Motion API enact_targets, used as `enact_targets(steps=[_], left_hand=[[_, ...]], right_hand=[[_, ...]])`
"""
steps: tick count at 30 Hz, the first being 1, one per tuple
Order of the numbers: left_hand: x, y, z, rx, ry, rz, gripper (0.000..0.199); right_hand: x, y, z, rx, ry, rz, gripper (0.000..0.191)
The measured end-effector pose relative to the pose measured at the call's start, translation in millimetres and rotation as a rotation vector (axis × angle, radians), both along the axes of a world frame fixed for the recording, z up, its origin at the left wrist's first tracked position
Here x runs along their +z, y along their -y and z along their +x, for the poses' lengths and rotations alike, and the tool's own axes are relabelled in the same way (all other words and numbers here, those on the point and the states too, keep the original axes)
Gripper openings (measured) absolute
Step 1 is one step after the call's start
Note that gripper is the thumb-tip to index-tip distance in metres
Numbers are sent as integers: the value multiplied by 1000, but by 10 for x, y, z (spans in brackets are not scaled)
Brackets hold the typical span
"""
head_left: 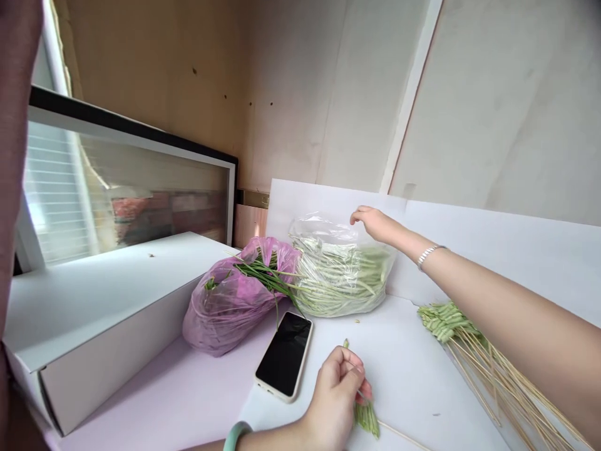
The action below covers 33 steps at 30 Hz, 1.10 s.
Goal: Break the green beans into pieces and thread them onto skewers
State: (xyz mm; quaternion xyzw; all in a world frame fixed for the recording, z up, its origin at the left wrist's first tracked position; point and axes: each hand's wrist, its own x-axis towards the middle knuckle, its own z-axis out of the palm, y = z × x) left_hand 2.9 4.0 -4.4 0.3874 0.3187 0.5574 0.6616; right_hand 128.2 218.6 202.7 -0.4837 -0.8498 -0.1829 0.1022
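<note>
Near the table's front, my left hand (340,382) is closed around a skewer of green beans (366,419). Its bean pieces show below my fingers, a tip sticks out above them, and the thin stick runs off to the lower right. My right hand (372,223) is held over the right side of the mouth of a clear plastic bag (345,269) full of long green beans. Its fingers are loosely bent downward, with nothing visible in them. A pile of finished-looking bean skewers (453,326) lies beneath my right forearm, their sticks pointing to the lower right.
A purple plastic bag (230,307) with green stalks (263,272) leans against the clear bag. A phone (285,354) lies in front of them. At left is a large white box (117,313), with a framed window pane (154,188) behind it. White boards (507,250) line the back.
</note>
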Motion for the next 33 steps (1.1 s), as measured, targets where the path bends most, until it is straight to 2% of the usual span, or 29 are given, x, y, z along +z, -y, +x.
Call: enact_targets(steps=[2, 5, 9, 13, 17, 24, 28, 33], left_hand=[[-20, -14, 17, -18, -3, -3, 59], [-50, -48, 38, -22, -9, -11, 60], [-67, -81, 43, -29, -15, -31, 59], [-53, -53, 33, -38, -12, -45, 55], [-41, -1, 12, -59, 8, -53, 49], [-67, -1, -7, -76, 21, -81, 40], [-66, -8, -5, -82, 17, -88, 36], [-60, -8, -6, -77, 19, -89, 37]], right_hand=[[33, -256, -96, -51, 9, -108, 30], [-54, -479, -196, -104, 50, -321, 29], [-217, -587, -281, -131, 114, -569, 30], [-382, -579, -294, -176, 169, -712, 30], [-517, -500, -253, -179, 220, -732, 28], [-616, -328, -217, -114, 303, -681, 29], [-634, -286, -189, -65, 316, -635, 29], [-576, -329, -92, -39, 269, -543, 27]])
